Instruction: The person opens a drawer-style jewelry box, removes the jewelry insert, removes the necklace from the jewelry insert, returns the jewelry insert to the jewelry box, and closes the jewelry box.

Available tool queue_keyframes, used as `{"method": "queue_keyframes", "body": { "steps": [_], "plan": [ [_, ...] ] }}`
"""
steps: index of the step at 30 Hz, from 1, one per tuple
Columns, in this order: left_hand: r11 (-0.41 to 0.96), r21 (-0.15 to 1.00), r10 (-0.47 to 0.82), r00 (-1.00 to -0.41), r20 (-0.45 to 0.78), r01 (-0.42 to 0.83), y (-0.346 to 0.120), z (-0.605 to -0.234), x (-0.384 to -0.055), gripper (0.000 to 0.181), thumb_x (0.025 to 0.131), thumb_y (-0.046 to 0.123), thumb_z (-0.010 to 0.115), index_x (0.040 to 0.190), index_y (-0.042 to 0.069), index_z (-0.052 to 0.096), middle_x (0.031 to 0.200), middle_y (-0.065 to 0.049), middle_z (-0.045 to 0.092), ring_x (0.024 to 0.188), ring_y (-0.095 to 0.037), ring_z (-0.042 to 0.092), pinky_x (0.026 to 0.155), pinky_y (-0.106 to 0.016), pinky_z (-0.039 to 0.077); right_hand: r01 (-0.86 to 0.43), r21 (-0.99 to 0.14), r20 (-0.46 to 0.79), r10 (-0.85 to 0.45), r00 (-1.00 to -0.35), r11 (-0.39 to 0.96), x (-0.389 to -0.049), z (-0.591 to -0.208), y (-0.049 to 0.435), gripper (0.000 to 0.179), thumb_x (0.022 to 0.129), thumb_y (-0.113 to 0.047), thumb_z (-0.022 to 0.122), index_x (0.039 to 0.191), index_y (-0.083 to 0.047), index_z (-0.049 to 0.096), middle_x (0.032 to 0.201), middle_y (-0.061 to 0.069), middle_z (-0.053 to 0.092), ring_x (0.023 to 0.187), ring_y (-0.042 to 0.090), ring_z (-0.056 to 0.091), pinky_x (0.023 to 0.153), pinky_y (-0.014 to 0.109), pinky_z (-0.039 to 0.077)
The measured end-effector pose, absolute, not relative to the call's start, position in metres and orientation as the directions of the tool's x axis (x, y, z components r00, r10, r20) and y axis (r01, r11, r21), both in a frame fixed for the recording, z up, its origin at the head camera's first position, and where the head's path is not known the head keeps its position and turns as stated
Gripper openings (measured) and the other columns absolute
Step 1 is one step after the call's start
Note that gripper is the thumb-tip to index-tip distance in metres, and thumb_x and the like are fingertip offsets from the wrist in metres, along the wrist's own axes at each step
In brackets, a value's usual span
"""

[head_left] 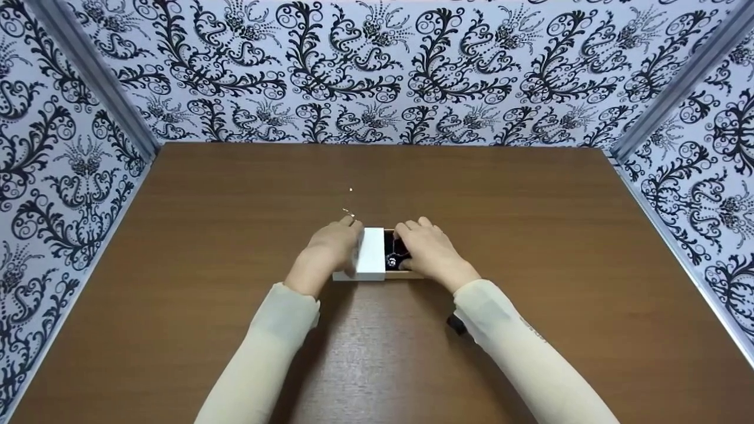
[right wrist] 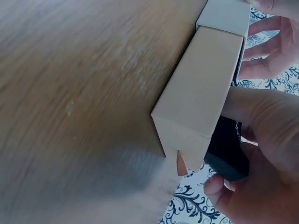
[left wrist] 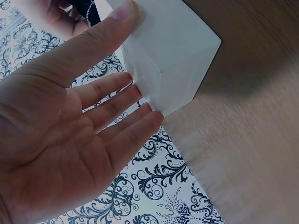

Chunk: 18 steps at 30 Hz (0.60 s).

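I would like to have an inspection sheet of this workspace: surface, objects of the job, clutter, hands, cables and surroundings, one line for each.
Surface: brown wood-look table, with glare on its near part.
Job's things: white cover over part of a tan tray; black insert, one end raised above the tray's rim, bearing a silver-coloured necklace.
Clutter: small bright marks beyond the left hand, object or reflection unclear; dark object by the right cuff, unclear.
Hands: left thumb and fingers grip the white cover; right hand holds the black insert.
Cables: nothing seen.
Surroundings: black-and-white patterned walls on three sides, with grey corner strips.
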State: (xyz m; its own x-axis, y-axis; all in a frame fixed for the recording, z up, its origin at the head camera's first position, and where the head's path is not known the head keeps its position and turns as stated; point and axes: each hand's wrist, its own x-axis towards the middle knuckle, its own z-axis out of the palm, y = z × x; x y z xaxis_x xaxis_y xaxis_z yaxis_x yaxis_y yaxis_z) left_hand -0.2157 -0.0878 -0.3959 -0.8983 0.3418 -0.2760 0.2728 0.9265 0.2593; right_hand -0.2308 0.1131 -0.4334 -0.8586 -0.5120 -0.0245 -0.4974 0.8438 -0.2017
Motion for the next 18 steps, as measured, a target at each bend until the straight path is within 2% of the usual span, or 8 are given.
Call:
{"method": "queue_keyframes", "body": {
  "steps": [3,7,9,18],
  "plan": [
    [0.925,0.262,0.344,-0.898,-0.273,0.275,-0.088,-0.397,-0.216,0.074,0.066,0.012,0.092,0.129,0.004,0.052,0.147,-0.017,0.046,0.129,-0.040,0.052,0.106,-0.046,0.050,-0.461,-0.286,-0.024,-0.487,-0.873,0.840,-0.231,-0.431,0.117,0.050,0.078,-0.021,0.085,0.119,-0.010,0.059,0.122,0.010,0.068,0.108,0.031,0.058,0.099,0.048,0.049],
    [0.930,0.247,0.338,-0.897,-0.285,0.272,-0.088,-0.397,-0.216,0.075,0.067,0.013,0.092,0.130,0.004,0.052,0.144,-0.015,0.047,0.127,-0.039,0.053,0.105,-0.046,0.051,-0.371,-0.438,-0.056,-0.437,-0.898,0.819,-0.231,-0.428,0.125,0.050,0.082,-0.019,0.082,0.126,-0.013,0.059,0.129,0.010,0.066,0.121,0.031,0.061,0.106,0.050,0.047],
    [0.933,0.236,0.335,-0.896,-0.292,0.272,-0.087,-0.397,-0.216,0.075,0.068,0.014,0.092,0.130,0.004,0.051,0.143,-0.015,0.047,0.127,-0.040,0.053,0.103,-0.046,0.051,-0.331,-0.493,-0.069,-0.415,-0.907,0.805,-0.232,-0.427,0.128,0.049,0.084,-0.019,0.080,0.129,-0.014,0.059,0.130,0.011,0.066,0.123,0.031,0.061,0.105,0.051,0.048],
    [0.933,0.229,0.338,-0.897,-0.285,0.279,-0.087,-0.396,-0.215,0.074,0.067,0.014,0.092,0.129,0.004,0.052,0.142,-0.015,0.047,0.123,-0.040,0.055,0.100,-0.047,0.053,-0.251,-0.680,-0.037,-0.375,-0.926,0.689,-0.237,-0.430,0.138,0.037,0.087,-0.011,0.075,0.122,-0.009,0.065,0.117,0.013,0.070,0.112,0.028,0.065,0.102,0.043,0.050]
  ]
}}
